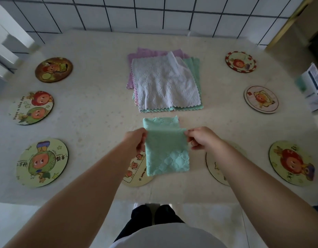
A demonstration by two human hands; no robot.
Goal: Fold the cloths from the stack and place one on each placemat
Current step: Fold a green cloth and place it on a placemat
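Hands: I see two. Left hand (137,140) pinches the left edge of the green cloth (166,149); right hand (201,138) pinches its right edge, fingers curled.
Green cloth: one, folded over, held at mid-length; far end lies on the table (94,97), near end hangs over the mat below.
Stack (165,81): one pile past the cloth, white piece on top, purple and green edges showing (layer count I cannot tell).
Mats: I count eight round ones, three left (42,162), three right (291,162), two near the table's front edge (136,173), partly hidden by cloth and arms.
Box (313,86): one, at right edge.
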